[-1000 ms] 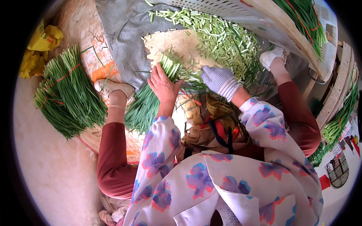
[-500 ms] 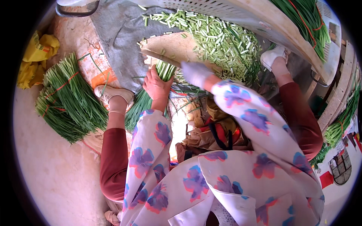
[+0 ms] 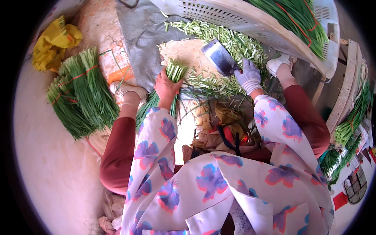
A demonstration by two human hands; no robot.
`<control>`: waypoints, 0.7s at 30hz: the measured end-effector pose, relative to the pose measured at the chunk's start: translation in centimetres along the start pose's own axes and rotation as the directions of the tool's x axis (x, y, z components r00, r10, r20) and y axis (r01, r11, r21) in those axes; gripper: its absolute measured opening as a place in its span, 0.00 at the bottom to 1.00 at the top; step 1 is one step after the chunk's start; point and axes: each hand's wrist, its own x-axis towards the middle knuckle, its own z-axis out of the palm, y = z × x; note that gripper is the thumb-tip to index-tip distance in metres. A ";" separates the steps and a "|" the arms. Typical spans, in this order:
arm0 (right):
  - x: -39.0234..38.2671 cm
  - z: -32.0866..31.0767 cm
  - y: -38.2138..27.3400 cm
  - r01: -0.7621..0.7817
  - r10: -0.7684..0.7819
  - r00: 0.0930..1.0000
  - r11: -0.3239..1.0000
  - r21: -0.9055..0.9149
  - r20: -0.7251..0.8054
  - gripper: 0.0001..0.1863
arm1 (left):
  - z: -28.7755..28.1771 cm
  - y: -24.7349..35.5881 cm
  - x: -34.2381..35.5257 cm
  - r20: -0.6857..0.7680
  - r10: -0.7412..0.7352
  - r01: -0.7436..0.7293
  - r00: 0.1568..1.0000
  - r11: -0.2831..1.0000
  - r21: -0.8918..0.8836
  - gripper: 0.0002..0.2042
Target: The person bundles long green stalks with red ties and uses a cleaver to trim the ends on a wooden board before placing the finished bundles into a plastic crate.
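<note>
My bare left hand [image 3: 167,84] is closed round a bunch of green stalks [image 3: 176,69], which look like garlic chives. Their pale cut ends lie on the near left part of a wooden chopping board [image 3: 178,50], and the long leaves trail down below my wrist. In a pale knit glove, my right hand [image 3: 249,75] grips a cleaver [image 3: 220,57] at its handle. The broad blade lies over the right side of the board, its flat face showing, apart from the bunch. Short chopped pieces [image 3: 235,43] are heaped behind and right of the board.
Tied bundles of chives [image 3: 80,96] lie on the floor at left, near a yellow bag [image 3: 55,41]. A white perforated crate [image 3: 235,17] stands beyond the board, with more tied chives [image 3: 293,19] at the upper right. Grey sheeting [image 3: 137,43] spreads left of the board.
My right hand has swung right with the cleaver, away from the bunch, and the blade now shows its flat face. My left hand still holds the chives. The whole view has shifted slightly.
</note>
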 end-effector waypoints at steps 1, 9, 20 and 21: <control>-0.8 -0.8 -0.7 0.026 -0.026 1.000 0.999 -0.019 -0.013 0.34 | -0.9 -0.4 -1.2 -0.048 -0.006 0.004 0.999 0.999 -0.044 0.41; -12.8 -4.8 -13.8 0.548 -0.608 0.793 0.737 0.395 0.033 0.67 | -15.6 6.4 -10.9 -0.343 0.040 -0.291 0.939 0.627 -0.722 0.42; -16.0 -9.9 -13.8 -0.135 -0.925 0.350 0.109 0.985 0.150 0.38 | -20.9 2.4 -16.5 0.053 0.591 -0.026 0.805 0.123 -0.992 0.53; -16.6 -9.3 -13.8 -0.173 -0.927 0.354 0.067 0.983 0.126 0.34 | -20.6 2.3 -17.0 0.035 0.570 -0.038 0.821 0.115 -0.993 0.45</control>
